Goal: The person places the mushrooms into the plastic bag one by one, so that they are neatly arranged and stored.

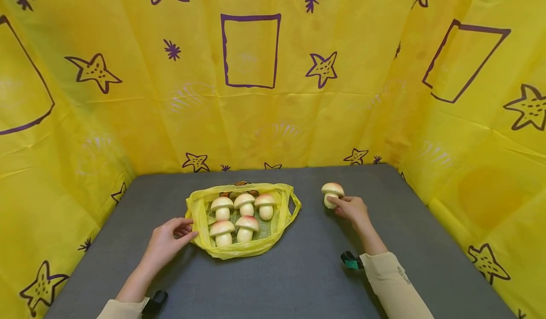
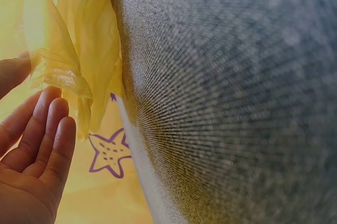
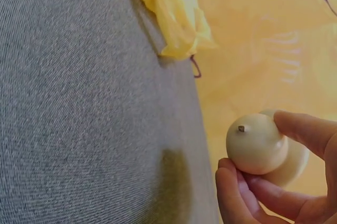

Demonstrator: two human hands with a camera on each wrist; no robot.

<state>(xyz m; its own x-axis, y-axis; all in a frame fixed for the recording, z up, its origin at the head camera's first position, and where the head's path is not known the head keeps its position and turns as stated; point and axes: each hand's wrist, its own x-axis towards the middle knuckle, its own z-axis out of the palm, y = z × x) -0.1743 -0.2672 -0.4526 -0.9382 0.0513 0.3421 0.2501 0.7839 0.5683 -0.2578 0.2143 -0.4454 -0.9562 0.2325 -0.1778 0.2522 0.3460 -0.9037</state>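
My right hand (image 1: pixel 351 211) pinches a toy mushroom (image 1: pixel 332 188) by its pale stem between thumb and fingers, right of the bag. In the right wrist view the round stem end of this mushroom (image 3: pixel 253 145) faces the camera, showing a small dark mark. An opened yellow plastic bag (image 1: pixel 260 250) lies on the table with several like mushrooms (image 1: pixel 246 229) inside, their glossy caps cream with reddish tints. At the bag's left edge my left hand (image 1: pixel 166 241) rests its fingertips against the plastic, thumb and fingers apart. Close up, the relaxed fingers (image 2: pixel 52 129) touch the bag's crumpled edge.
The dark grey table (image 1: pixel 290 286) runs back to yellow cloth walls (image 1: pixel 273 115) printed with purple stars and frames. A loop handle (image 1: pixel 294 205) sticks out at the bag's right side. Dark straps sit at both wrists.
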